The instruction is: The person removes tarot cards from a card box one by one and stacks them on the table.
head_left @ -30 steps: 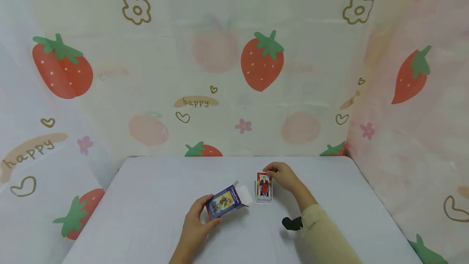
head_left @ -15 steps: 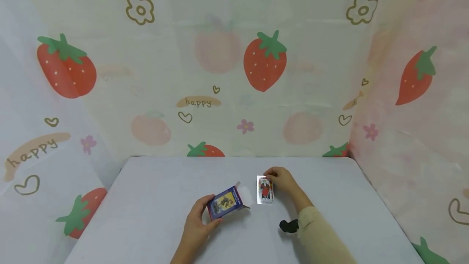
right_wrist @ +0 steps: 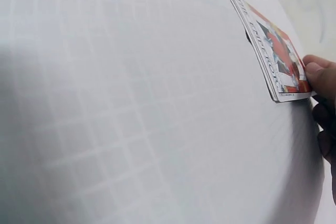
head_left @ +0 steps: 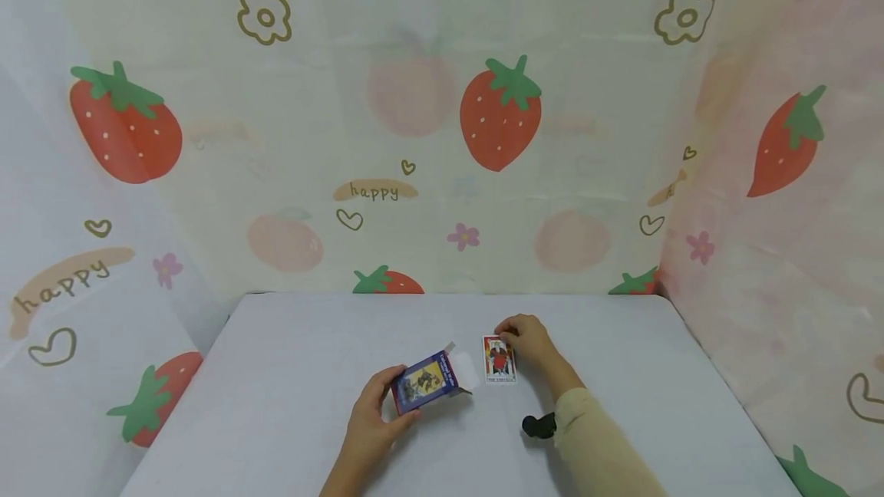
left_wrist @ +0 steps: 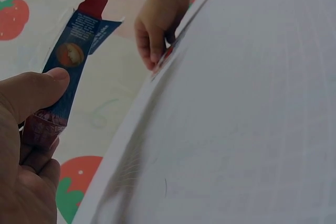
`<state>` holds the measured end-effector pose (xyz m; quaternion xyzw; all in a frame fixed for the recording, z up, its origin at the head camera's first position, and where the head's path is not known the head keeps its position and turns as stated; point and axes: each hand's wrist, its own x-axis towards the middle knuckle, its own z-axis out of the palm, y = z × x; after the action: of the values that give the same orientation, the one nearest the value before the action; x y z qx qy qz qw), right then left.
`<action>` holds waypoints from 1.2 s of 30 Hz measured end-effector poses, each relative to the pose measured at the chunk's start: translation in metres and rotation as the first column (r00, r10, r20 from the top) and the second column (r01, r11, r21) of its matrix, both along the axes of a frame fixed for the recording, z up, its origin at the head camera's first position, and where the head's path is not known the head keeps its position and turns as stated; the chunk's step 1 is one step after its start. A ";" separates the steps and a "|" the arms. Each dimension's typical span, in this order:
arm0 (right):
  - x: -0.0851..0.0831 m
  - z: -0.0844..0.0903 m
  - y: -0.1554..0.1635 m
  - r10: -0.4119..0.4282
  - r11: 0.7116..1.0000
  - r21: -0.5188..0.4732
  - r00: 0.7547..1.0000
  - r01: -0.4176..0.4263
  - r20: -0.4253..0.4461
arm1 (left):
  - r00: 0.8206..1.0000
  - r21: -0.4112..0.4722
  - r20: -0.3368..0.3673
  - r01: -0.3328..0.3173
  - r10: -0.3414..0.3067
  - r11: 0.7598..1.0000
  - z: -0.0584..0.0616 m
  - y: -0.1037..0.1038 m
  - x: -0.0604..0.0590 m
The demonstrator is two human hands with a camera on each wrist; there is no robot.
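Note:
My left hand (head_left: pixel 394 399) grips a blue card box (head_left: pixel 423 382) tilted just above the grey table (head_left: pixel 290 374), its white flap (head_left: pixel 464 369) open toward the right. In the left wrist view my thumb (left_wrist: pixel 37 90) presses the box (left_wrist: pixel 71 59) from the side. My right hand (head_left: pixel 514 332) pinches the far end of a deck of cards (head_left: pixel 499 359) that lies face up right of the box. A red figure shows on the top card. In the right wrist view the deck (right_wrist: pixel 273 51) lies low on the table with a fingertip (right_wrist: pixel 317 72) on its edge.
A black wrist camera (head_left: pixel 539 426) sits on my right sleeve (head_left: pixel 601 451). Strawberry-print cloth (head_left: pixel 497 113) walls the table at the back and on both sides. Bare table surface stretches left of the box and right of the deck.
The deck has dropped from a raised tilt to lie flatter on the table, with my right hand lowering slightly. My left hand and the box have stayed put.

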<state>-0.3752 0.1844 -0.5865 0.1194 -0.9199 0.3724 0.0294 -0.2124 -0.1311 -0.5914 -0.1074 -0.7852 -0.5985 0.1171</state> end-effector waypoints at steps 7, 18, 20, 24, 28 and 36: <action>0.001 0.000 -0.001 0.007 0.996 0.088 1.000 -0.005 -0.023 | 1.000 -0.022 0.010 -0.006 0.006 1.000 0.005 0.000 0.002; -0.001 0.000 -0.001 -0.009 0.998 0.059 1.000 0.008 0.023 | 1.000 -0.050 0.003 -0.018 0.018 0.999 0.003 0.000 0.001; 0.000 0.001 0.000 -0.009 0.999 0.031 1.000 0.009 0.022 | 1.000 -0.047 0.008 -0.019 0.020 0.999 0.003 0.000 0.002; 0.001 0.004 0.000 -0.021 1.000 -0.014 1.000 0.022 0.019 | 0.999 -0.037 0.028 -0.016 0.017 0.999 0.004 0.000 0.003; 0.005 0.010 -0.001 -0.039 0.999 -0.035 0.999 0.039 -0.003 | 0.999 -0.038 0.036 -0.019 0.020 0.999 0.004 -0.001 0.003; 0.023 0.030 -0.007 -0.037 0.996 -0.077 0.997 0.032 -0.061 | 0.998 -0.049 0.050 -0.031 0.033 0.998 0.006 -0.002 0.003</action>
<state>-0.3519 0.1771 -0.5564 0.1138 -0.9056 0.4027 0.0692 -0.2095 -0.1334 -0.5856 -0.0823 -0.8038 -0.5799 0.1041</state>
